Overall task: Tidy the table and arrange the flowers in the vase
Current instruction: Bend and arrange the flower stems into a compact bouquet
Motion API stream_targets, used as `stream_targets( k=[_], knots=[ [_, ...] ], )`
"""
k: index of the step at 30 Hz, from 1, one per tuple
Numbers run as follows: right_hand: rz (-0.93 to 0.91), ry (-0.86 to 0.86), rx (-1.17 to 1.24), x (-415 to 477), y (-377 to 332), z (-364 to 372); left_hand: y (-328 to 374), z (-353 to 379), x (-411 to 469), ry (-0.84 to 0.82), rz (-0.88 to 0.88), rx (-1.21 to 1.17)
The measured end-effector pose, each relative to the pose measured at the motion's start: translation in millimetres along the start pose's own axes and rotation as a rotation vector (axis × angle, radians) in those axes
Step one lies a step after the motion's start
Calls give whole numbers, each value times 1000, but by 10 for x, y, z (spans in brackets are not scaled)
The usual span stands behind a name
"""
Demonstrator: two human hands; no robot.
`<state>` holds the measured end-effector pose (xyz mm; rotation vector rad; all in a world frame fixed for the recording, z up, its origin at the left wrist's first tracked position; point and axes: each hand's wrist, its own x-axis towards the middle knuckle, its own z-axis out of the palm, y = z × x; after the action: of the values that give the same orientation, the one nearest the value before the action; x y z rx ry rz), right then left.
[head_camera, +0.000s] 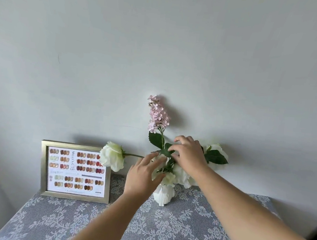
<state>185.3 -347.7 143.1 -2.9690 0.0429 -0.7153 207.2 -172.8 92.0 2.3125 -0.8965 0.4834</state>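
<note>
A small white ribbed vase (163, 195) stands on the table by the wall. It holds a tall pink flower spike (157, 114), a white rose (112, 156) leaning out to the left on a long stem, another white bloom (218, 149) at the right, and white blossoms (179, 175) low over the rim. My left hand (143, 175) lies with spread fingers against the left side of the bunch, just above the vase. My right hand (189, 152) reaches into the middle, fingertips pinching a green leaf (167, 151) by the pink stem.
A gold picture frame (75, 170) with a colour swatch chart leans on the wall left of the vase. A grey cloth with a white floral pattern (162, 227) covers the table. The pale wall rises directly behind the flowers.
</note>
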Motion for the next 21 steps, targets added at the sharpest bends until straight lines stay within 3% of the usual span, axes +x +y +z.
stream_targets(
  k=[7,13,18,21],
  knots=[
    [215,154,175,183,-15,52,-32,-98,-17,74,25,-47],
    [241,130,211,202,-36,72,-336,-442,164,313,-243,75],
    [230,94,193,24,14,-7,-587,-574,242,131,-604,110],
    [267,179,224,-208,101,-51,-678,-567,251,7,-719,52]
  ],
)
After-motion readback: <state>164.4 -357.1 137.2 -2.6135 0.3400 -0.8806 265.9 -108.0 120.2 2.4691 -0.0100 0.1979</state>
